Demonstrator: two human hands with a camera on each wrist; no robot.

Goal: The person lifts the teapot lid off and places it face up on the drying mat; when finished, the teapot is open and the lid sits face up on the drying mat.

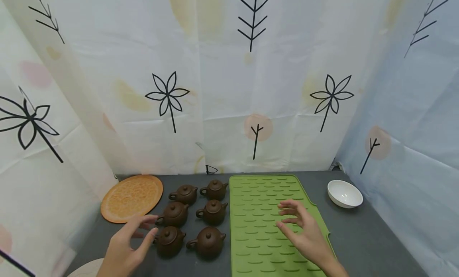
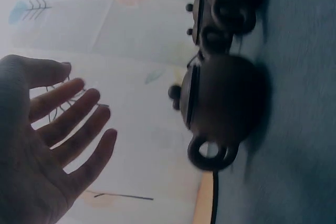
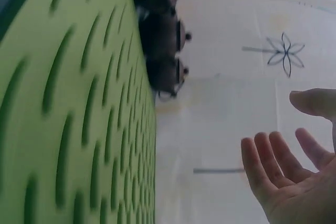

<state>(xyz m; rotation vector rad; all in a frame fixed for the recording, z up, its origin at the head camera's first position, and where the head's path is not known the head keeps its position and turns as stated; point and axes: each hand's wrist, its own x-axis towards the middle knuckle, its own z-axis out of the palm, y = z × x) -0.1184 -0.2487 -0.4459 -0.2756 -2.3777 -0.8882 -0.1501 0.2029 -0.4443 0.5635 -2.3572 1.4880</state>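
Observation:
Several small brown teapots stand in two columns on the dark table. My left hand [image 1: 126,245] is spread beside the left column, its fingertips overlapping the handle side of the front-left teapot [image 1: 169,242] in the head view. In the left wrist view that hand [image 2: 58,135] is apart from the nearest teapot [image 2: 223,100] and holds nothing. Over the green ridged mat [image 1: 265,245] hovers my right hand [image 1: 305,233], fingers loosely bent and nothing in them. The right wrist view shows this hand [image 3: 294,171] raised off the mat's surface. The front-right teapot [image 1: 208,243] stands next to the mat's left edge.
An orange round board [image 1: 132,198] lies at the back left. A white bowl [image 1: 345,194] stands at the back right beyond the mat. At the front left, a pale round thing [image 1: 86,269] is partly cut off. Patterned white curtains [image 1: 229,89] enclose the back and sides.

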